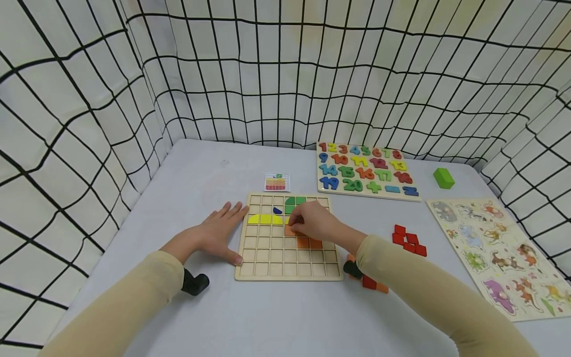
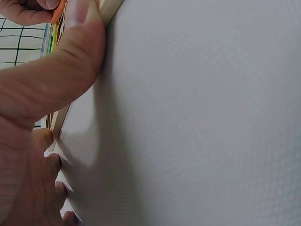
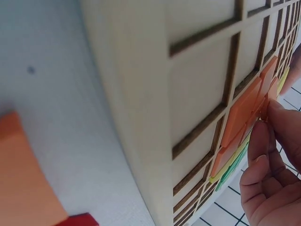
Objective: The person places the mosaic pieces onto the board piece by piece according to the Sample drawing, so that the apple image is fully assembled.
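Note:
A wooden grid board (image 1: 263, 255) lies on the table in front of me. My left hand (image 1: 217, 234) rests at its left edge with fingers spread, thumb and fingertips touching the rim. Over the middle of the board, my right hand (image 1: 314, 222) pinches an orange tile (image 3: 271, 95) between thumb and fingers. Other orange tiles (image 3: 241, 112) sit in the cells beside it, partly hidden by the hand in the head view. Farther up the board are a row of yellow pieces (image 1: 265, 219), several green pieces (image 1: 290, 201) and one small dark blue piece (image 1: 277, 210).
Red tiles (image 1: 409, 246) lie right of the board; orange and red tiles (image 1: 369, 282) are partly under my right forearm. Behind stand a small pattern card (image 1: 276, 187) and a number puzzle (image 1: 392, 189). An animal puzzle (image 1: 486, 238) and green block (image 1: 443, 178) are at right. Black netting surrounds the table.

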Available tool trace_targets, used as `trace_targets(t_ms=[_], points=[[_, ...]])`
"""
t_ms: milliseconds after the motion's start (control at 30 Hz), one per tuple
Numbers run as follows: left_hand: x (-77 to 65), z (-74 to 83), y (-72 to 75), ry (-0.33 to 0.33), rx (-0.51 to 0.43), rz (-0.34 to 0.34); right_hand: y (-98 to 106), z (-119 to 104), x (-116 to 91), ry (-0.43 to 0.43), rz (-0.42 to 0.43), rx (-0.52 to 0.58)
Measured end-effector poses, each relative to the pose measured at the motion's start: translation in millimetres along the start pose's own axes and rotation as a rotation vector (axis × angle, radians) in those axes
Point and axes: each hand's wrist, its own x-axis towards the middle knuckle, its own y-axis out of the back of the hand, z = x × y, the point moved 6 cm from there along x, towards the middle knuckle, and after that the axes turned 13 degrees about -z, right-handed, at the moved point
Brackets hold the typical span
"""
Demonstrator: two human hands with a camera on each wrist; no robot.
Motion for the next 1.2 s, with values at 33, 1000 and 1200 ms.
trace_targets(t_ms=[33, 1000, 1200], points=[[-0.1, 0.2, 0.1, -0.001, 0.0, 0.0, -0.3, -0.3, 0.1, -0.004, -0.001, -0.012], [2.1, 0.7, 0.6, 0.003, 0.027, 0.005, 23.2, 78.6, -88.2, -0.089, -0.006, 0.043], [5.0, -0.3, -0.9, 0.007, 0.032, 0.004, 19.8, 108.3, -128.3, -0.121, -0.063, 0.038]])
